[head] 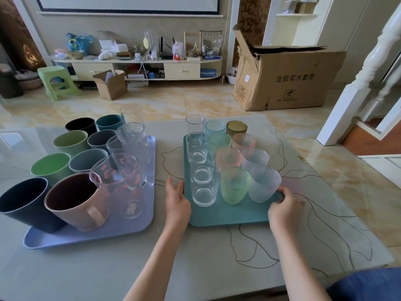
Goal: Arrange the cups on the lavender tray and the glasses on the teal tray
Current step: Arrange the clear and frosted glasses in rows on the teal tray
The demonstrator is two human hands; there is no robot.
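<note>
The teal tray (225, 215) lies right of centre on the table and carries several clear and tinted glasses, among them a clear tumbler (204, 186) and a green dimpled glass (235, 185). My left hand (176, 198) grips its left edge and my right hand (282, 206) grips its right edge. The lavender tray (130, 224) lies to the left with several opaque cups, such as a pink mug (78, 200) and a navy cup (25, 205). It also holds several clear glasses, one with a pink cartoon print (118, 181).
The table (195, 257) has a glossy top with a drawn line pattern. A large cardboard box (284, 79) stands on the floor beyond, right. A green stool (56, 82), a small box (111, 84) and a cluttered low shelf (138, 61) are farther back.
</note>
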